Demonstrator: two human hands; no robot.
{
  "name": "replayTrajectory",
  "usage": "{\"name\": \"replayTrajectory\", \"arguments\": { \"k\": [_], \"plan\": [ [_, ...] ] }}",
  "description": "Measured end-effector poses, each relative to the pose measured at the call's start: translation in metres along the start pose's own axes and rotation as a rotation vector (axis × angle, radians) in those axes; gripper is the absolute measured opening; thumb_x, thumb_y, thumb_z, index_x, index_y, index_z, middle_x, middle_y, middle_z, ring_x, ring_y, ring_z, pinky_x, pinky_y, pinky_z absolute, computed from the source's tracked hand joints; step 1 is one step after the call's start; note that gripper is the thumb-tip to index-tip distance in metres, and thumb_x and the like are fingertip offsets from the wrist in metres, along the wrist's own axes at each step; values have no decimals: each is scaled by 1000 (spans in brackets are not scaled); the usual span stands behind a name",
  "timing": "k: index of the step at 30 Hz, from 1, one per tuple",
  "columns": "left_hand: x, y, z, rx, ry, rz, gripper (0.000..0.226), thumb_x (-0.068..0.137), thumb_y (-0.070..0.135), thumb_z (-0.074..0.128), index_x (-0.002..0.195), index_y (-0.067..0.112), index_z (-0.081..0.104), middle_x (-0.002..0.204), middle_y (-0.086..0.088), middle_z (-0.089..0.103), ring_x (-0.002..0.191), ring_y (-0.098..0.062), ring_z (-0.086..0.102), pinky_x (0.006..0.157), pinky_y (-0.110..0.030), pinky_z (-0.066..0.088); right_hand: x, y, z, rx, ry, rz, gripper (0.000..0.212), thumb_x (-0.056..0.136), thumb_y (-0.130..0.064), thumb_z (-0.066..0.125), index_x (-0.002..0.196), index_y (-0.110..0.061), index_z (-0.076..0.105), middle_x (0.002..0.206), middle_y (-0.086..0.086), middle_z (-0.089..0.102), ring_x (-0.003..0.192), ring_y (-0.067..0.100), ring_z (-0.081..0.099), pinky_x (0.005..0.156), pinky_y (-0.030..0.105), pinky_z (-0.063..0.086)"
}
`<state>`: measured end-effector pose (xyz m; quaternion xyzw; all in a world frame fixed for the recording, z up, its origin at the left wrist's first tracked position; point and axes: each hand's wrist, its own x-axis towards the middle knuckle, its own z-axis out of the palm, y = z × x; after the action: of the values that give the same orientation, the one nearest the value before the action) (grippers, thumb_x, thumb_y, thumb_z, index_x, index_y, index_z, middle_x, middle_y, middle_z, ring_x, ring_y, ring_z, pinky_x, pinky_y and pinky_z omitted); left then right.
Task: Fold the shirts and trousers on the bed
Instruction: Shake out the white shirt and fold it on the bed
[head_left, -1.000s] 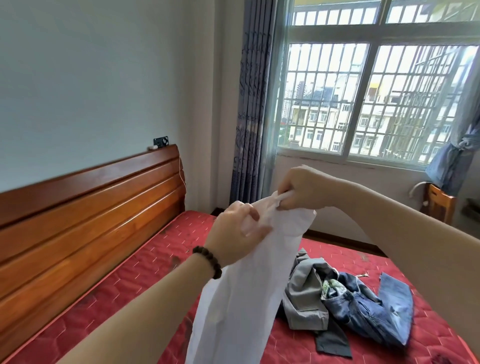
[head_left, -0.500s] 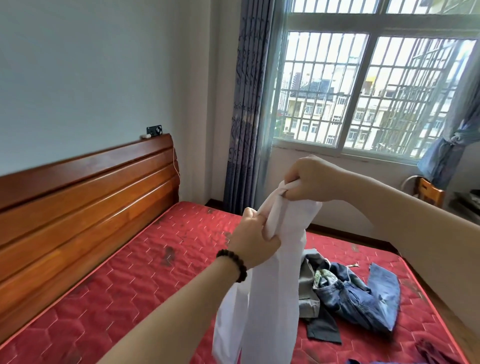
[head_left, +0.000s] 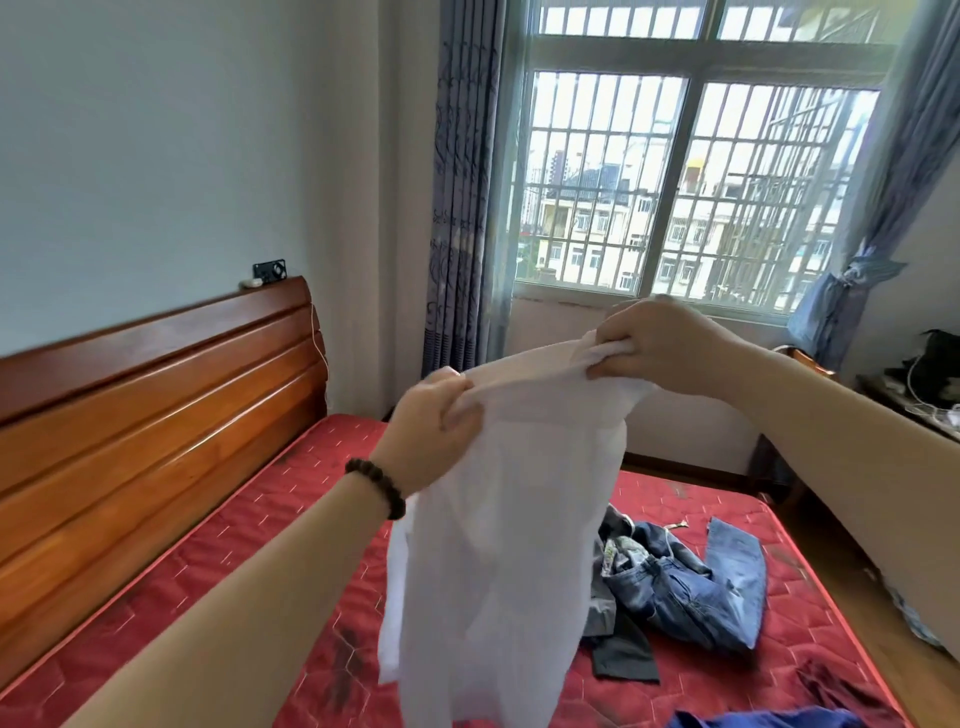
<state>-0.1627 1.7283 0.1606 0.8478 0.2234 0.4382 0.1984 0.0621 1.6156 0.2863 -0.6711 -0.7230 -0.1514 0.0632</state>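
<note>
You are early in the job. Nothing on the bed (head_left: 218, 551) looks folded yet: the jeans (head_left: 691, 587) lie crumpled on the red mattress below and beyond your right hand, with a grey garment (head_left: 618, 644) bunched against them and partly hidden behind the cloth you hold. A strip of blue fabric (head_left: 769, 719) shows at the bottom edge, too cut off to tell what it is. So, judging from what lies there, every piece still needs folding, and the white garment (head_left: 498, 545) in your hands is only at the stage of being opened out and squared up.

That white garment hangs in the air between you and the bed, its top edge stretched between your two hands and the rest dropping straight down below your fingers, clear of the mattress as far as you can see.

Your left hand (head_left: 431, 436) is raised at about chest height, forearm angled up from the lower left, a bead bracelet (head_left: 376, 486) at the wrist; its fingers are curled tight, pinching the near corner of the edge. Your right hand (head_left: 660, 345) sits higher and farther out, arm reaching in from the right, fingers closed around a gathered bunch of the same edge.
</note>
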Motion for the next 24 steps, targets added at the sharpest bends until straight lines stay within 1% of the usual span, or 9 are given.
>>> {"name": "replayTrajectory", "arguments": {
  "k": [4, 8, 11, 12, 13, 15, 18, 20, 24],
  "plan": [
    [-20, -19, 7, 173, -294, -4, 31, 80, 34, 56, 82, 4, 66, 78, -6, 57, 69, -16, 53, 66, -30, 44, -4, -5, 17, -48, -169, 8, 37, 81, -43, 69, 56, -28, 46, 74, 2, 59, 71, 15, 50, 72, 38, 46],
    [-19, -28, -6, 92, -58, 45, 21, 85, 28, 65, 77, 9, 68, 74, 3, 53, 66, -5, 49, 63, -16, 39, -1, -3, 26, -13, -63, 8, 38, 85, -37, 66, 57, -27, 43, 73, 0, 59, 74, 19, 52, 73, 34, 44],
    [-39, -35, 2, 245, -300, 62, 33, 90, 33, 59, 77, 4, 66, 75, 2, 54, 65, -12, 50, 65, -26, 44, 0, -11, 32, -100, -189, 28, 32, 84, -40, 65, 61, -27, 46, 78, -3, 59, 79, 17, 49, 76, 37, 48],
    [-44, -40, 2, 241, -303, 38, 39, 89, 39, 54, 77, 3, 66, 72, 1, 55, 64, -14, 50, 63, -29, 45, -1, -14, 35, -99, -192, 28, 29, 84, -40, 65, 63, -27, 50, 80, -5, 59, 81, 16, 50, 77, 36, 48],
    [-47, -48, -1, 197, -211, 0, 41, 87, 40, 52, 76, 4, 67, 70, 2, 55, 62, -14, 51, 62, -28, 44, -1, -15, 38, -59, -127, 23, 24, 85, -38, 65, 67, -25, 56, 81, -6, 59, 81, 17, 52, 75, 35, 47],
    [-54, -51, -7, 76, 15, -58, 22, 87, 27, 56, 79, 11, 69, 68, 5, 55, 62, -9, 52, 60, -22, 42, -5, -18, 46, 83, 37, 21, 12, 85, -31, 66, 83, -20, 63, 83, -8, 55, 81, 18, 54, 71, 33, 43],
    [-71, -57, 1, 53, -148, -128, 12, 88, 16, 65, 78, 12, 71, 67, 4, 59, 62, -9, 55, 61, -27, 44, -8, -32, 62, 60, -126, 56, 28, 82, -30, 69, 105, -26, 53, 84, -2, 53, 78, 26, 53, 65, 33, 41],
    [-79, -62, 2, 22, -137, -173, 15, 86, 20, 70, 78, 9, 75, 68, 3, 62, 62, -11, 57, 60, -26, 48, -9, -35, 68, 60, -159, 119, 42, 80, -35, 72, 117, -31, 50, 86, -4, 55, 81, 24, 54, 66, 29, 38],
    [-78, -57, -10, -160, -52, -214, 10, 83, 19, 72, 80, 10, 76, 73, 4, 66, 69, -7, 60, 62, -16, 48, -14, -32, 65, 62, -151, 178, 18, 74, -37, 76, 83, -31, 61, 66, -14, 48, 81, 18, 52, 66, 29, 40]
  ]
}}
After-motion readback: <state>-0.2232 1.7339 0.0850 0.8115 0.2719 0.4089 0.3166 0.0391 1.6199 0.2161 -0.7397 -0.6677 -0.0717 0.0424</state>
